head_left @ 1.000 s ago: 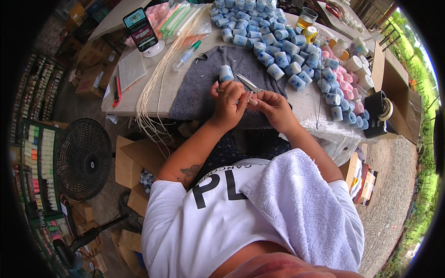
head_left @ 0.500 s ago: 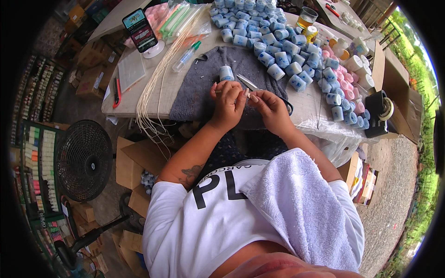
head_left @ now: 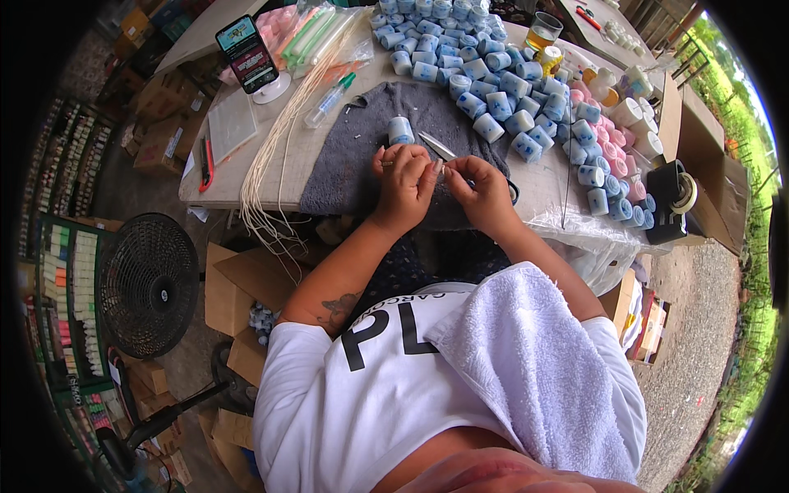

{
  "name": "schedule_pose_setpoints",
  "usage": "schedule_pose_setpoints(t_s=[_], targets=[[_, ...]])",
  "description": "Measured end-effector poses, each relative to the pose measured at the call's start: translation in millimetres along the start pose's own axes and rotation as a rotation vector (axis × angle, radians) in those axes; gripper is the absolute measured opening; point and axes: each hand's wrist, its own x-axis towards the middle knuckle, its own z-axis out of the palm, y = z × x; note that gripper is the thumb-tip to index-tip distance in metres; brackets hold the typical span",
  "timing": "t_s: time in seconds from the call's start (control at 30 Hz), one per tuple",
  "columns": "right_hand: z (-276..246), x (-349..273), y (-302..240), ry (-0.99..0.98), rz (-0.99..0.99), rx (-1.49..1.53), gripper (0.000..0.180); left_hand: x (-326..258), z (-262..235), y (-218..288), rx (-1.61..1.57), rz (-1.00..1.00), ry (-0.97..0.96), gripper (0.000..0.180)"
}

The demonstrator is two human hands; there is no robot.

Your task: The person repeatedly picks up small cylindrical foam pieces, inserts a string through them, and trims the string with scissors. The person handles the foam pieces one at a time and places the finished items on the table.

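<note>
My left hand (head_left: 404, 177) and my right hand (head_left: 478, 191) meet fingertip to fingertip above a dark grey towel (head_left: 349, 164). Both are pinched closed on something small and pale between them, too tiny to name. Just beyond my left knuckles is a white cylinder with blue marks (head_left: 401, 130); whether the fingers touch it cannot be seen. Scissors (head_left: 437, 145) lie on the towel past my fingertips, blades pointing away to the left, their dark handle partly hidden behind my right hand.
Blue-and-white cylinders (head_left: 489, 127) are heaped at the far right, with pink ones (head_left: 618, 138) beside them. Long cream cords (head_left: 275, 156) hang over the table's left edge. A phone (head_left: 248, 56) on a stand, a red cutter (head_left: 206, 164), a glass (head_left: 544, 31) and a tape dispenser (head_left: 670, 201) surround the work area.
My right fingers have shifted slightly and curled closer at the pinch. My left hand stays almost still, and the things on the table have not moved.
</note>
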Motion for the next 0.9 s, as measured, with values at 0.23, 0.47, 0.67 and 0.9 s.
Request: schedule_pose_setpoints(t_s=[0.23, 0.47, 0.67, 0.9], targets=[[-8, -1, -2, 0.079, -0.025, -0.164, 0.017, 5, -4, 4, 0.026, 0.05, 0.008, 0.009], [-19, -2, 0, -0.077, -0.007, -0.02, 0.019, 4, -5, 3, -0.009, 0.049, 0.008, 0.011], [-24, 13, -12, -0.219, -0.517, -0.51, 0.019, 4, -6, 4, -0.021, 0.053, -0.07, 0.015], [-33, 6, -13, -0.216, -0.561, -0.603, 0.008, 4, -5, 5, 0.036, 0.086, -0.104, 0.017]])
